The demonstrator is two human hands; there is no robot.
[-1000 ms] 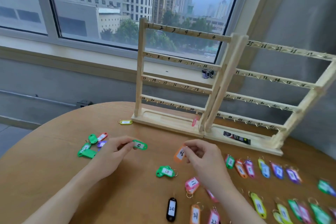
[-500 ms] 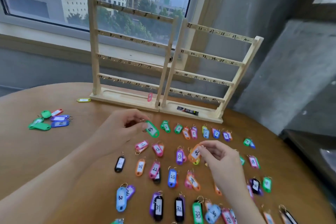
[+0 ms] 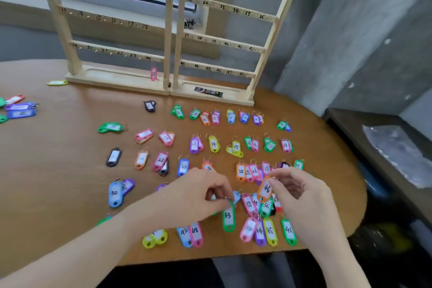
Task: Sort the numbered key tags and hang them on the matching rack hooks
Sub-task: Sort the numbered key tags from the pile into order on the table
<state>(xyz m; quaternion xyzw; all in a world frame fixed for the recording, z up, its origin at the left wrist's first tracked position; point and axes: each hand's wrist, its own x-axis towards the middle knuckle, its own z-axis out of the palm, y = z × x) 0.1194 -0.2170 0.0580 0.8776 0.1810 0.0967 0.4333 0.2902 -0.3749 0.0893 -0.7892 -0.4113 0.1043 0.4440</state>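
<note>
- The left hand (image 3: 198,194) pinches the ring end of a green tag marked 43 (image 3: 228,216), so the tag hangs down over the near rows with its number facing up, probably so it can be read and dropped into its place in the order.
- The right hand (image 3: 301,194) pinches the top of an orange tag marked 46 (image 3: 265,189) between thumb and fingertips, lifted just above the near right of the table; a green tag also marked 46 (image 3: 289,231) lies below it, so this one likely belongs beside it.
- The other tags (image 3: 214,144) lie in rows on the wooden table (image 3: 58,170), low numbers far and high numbers near, many in same-number pairs: this looks like sorting before hanging.
- A small unsorted heap (image 3: 18,107) sits at the far left edge, well apart from the rows.
- The wooden rack (image 3: 171,30) stands at the far side, its bars numbered by hand. Nearly every hook looks bare; one pink tag (image 3: 153,73) hangs from the lowest left bar near the middle posts.
- A dark packet (image 3: 208,91) lies in the right base tray.
- A yellow tag (image 3: 57,82) lies just left of the base.
</note>
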